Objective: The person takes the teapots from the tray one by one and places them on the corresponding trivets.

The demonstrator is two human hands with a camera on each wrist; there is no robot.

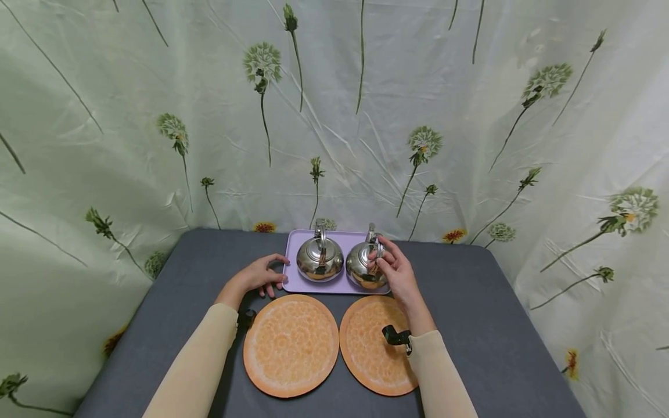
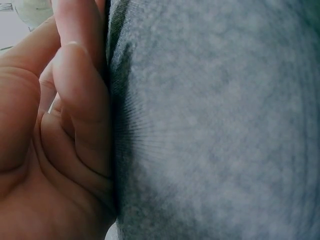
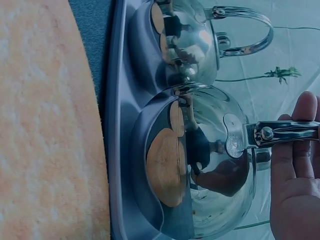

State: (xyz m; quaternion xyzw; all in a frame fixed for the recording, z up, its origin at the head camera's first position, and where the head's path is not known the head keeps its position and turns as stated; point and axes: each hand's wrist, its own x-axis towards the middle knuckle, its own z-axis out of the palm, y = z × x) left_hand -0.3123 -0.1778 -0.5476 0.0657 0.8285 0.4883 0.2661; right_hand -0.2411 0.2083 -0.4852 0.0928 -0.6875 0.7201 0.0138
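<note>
Two shiny steel teapots with arched top handles stand side by side on a lilac tray. My right hand holds the handle of the right teapot, which appears upright on the tray. In the right wrist view, the fingers pass beneath that teapot's metal handle. At the tray's left edge, my left hand touches the rim with loosely bent fingers. Beside it on the tray is the left teapot. The left wrist view shows the left hand's bent fingers against the grey cloth.
Two round orange placemats, left and right, lie in front of the tray on a dark grey tablecloth. Right behind the table hangs a pale curtain printed with dandelions.
</note>
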